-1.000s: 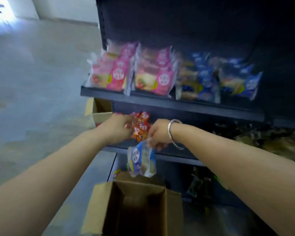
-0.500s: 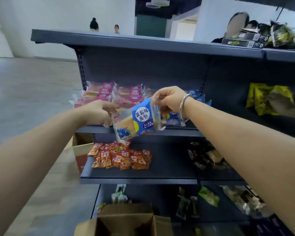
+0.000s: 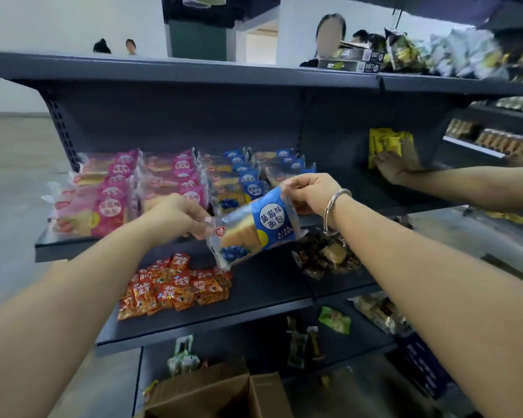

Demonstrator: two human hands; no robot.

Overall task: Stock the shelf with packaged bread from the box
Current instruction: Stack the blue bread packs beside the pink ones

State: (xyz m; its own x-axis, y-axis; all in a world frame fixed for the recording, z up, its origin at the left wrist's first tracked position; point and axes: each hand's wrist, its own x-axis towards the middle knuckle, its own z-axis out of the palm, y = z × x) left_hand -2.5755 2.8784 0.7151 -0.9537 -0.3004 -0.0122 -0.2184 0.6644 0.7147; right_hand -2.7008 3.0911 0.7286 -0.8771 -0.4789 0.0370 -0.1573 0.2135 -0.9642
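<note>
Holding one blue bread pack (image 3: 254, 227) btwn both hands, up in front of the middle shelf (image 3: 73, 245). Right hand (image 3: 311, 191) pinches the pack's upper-right end, fingers curled round the clear seal; a silver bracelet (image 3: 334, 206) sits on that wrist. Left hand (image 3: 175, 217) pinches the lower-left end, thumb and fingers closed on the wrapper edge. Pack hangs tilted, right end higher, blue label w/ white circle facing the camera, bread slices and blueberry print showing at the left part. It's off the shelf, not touching the stock, just in front of the blue bread stacks (image 3: 248, 173) that lie on the same shelf. Pink bread stacks (image 3: 118, 191) fill the shelf's left half, beside the blue ones. Cardboard box (image 3: 224, 396) stands on the floor at bottom centre, flaps open, well below the pack; inside can't be seen. Red snack packets (image 3: 175, 285) lie on the shelf one level down, under the held pack. At right, another person's hand (image 3: 390, 170) touches yellow packets (image 3: 387, 143) on the neighbouring bay.
</note>
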